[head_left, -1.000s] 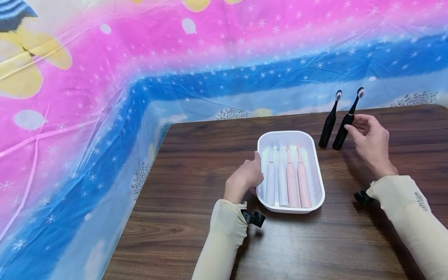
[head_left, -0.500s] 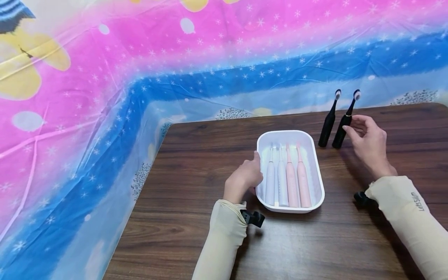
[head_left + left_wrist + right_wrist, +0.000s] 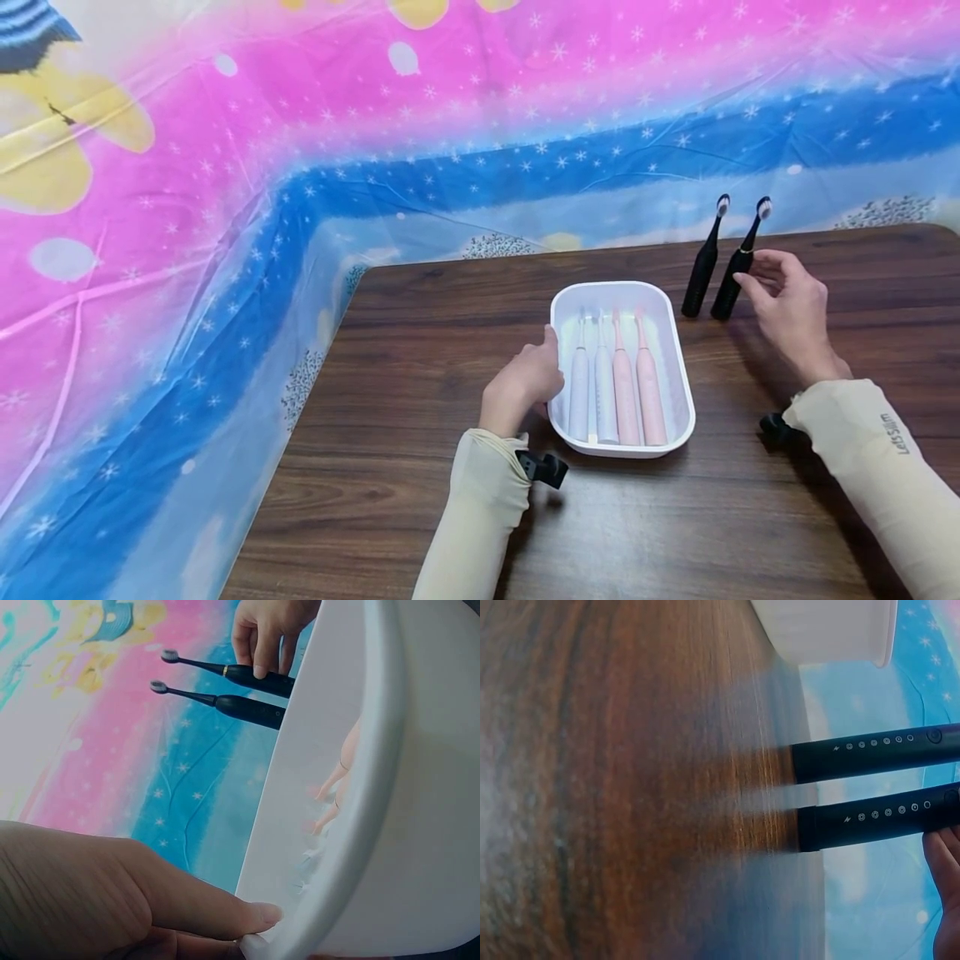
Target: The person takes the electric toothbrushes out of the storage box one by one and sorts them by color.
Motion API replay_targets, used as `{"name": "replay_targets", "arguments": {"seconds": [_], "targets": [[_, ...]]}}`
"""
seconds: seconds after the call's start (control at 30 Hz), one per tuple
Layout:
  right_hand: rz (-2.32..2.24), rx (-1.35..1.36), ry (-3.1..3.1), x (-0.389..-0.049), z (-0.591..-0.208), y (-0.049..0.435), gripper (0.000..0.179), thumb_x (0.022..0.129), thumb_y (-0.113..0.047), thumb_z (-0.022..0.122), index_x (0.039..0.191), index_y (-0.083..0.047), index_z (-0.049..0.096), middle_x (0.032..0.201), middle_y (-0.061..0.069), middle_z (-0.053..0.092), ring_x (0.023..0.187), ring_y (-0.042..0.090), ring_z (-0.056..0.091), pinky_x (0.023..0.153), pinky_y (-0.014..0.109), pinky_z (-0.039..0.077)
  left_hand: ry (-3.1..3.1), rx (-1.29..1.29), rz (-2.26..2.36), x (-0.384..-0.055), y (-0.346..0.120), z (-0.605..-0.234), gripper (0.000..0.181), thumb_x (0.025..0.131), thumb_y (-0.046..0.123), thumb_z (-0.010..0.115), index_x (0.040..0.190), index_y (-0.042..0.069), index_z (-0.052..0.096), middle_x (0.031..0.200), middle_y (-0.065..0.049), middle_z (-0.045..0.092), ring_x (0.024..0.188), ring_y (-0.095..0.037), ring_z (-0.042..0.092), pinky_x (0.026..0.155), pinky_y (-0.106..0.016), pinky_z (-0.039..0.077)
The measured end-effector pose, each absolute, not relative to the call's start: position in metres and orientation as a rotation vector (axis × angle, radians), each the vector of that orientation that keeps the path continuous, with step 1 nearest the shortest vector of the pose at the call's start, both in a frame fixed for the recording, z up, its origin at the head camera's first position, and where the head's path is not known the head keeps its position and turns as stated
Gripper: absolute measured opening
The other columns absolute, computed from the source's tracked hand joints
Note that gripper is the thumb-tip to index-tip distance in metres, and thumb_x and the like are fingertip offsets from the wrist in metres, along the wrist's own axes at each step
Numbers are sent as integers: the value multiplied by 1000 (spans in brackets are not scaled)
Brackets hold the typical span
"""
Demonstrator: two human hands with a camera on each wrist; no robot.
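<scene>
Thumb and fingers of my right hand (image 3: 797, 312) pinch the handle of a black electric toothbrush (image 3: 727, 293), which stands upright on its base near the table's back edge. A second black electric toothbrush (image 3: 701, 279) stands just left of it, a narrow gap between them. My left hand (image 3: 525, 375) grips the left side of a white plastic box (image 3: 622, 451); in the left wrist view its thumb (image 3: 225, 911) presses at the rim and the other fingers are mostly hidden. Inside the box lie two white electric toothbrushes (image 3: 580, 392) and two pink electric toothbrushes (image 3: 651, 400), side by side, heads pointing away.
Everything stands on a dark wood-grain table (image 3: 390, 400) with rounded back corners. Behind it and along its left side hangs a pink and blue patterned cloth (image 3: 450, 183). Black camera mounts (image 3: 543, 469) sit at both wrists.
The right hand has shifted slightly left with the black toothbrush, bringing its top closer to the other one. Since half a second ago it has barely moved. The left hand and box stay put.
</scene>
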State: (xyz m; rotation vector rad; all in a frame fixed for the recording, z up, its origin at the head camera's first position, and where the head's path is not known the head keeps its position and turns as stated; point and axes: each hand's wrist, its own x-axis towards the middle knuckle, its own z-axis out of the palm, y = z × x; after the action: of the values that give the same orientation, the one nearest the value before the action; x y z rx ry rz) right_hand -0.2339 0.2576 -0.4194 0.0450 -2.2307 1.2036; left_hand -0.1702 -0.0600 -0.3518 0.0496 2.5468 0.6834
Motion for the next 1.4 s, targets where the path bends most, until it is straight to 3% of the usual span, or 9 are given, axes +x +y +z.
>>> {"name": "replay_targets", "arguments": {"seconds": [0.27,0.77,1.4], "targets": [[1169,46,-2251,-231,-418,258,36,92,-19,63,122,1,57,113,20,66,93,-20,49,81,2,42,2543,50,687,-171,-59,-353,71,99,10,45,155,14,1,106,-19,56,61,-23,63,63,-39,57],[1121,88,-2284,-226,-418,261,37,91,-19,64,123,-1,57,113,18,66,95,-21,47,83,1,41,2556,44,667,-170,-59,-352,71,99,10,45,155,14,1,126,-20,53,56,-21,62,61,-37,57],[1125,94,-2224,-210,-415,272,35,90,-16,66,124,-7,60,113,20,66,95,-20,51,82,1,42,2556,52,664,-171,-59,-353,72,99,9,44,155,13,1,125,-21,53,56,-21,63,61,-38,57]]}}
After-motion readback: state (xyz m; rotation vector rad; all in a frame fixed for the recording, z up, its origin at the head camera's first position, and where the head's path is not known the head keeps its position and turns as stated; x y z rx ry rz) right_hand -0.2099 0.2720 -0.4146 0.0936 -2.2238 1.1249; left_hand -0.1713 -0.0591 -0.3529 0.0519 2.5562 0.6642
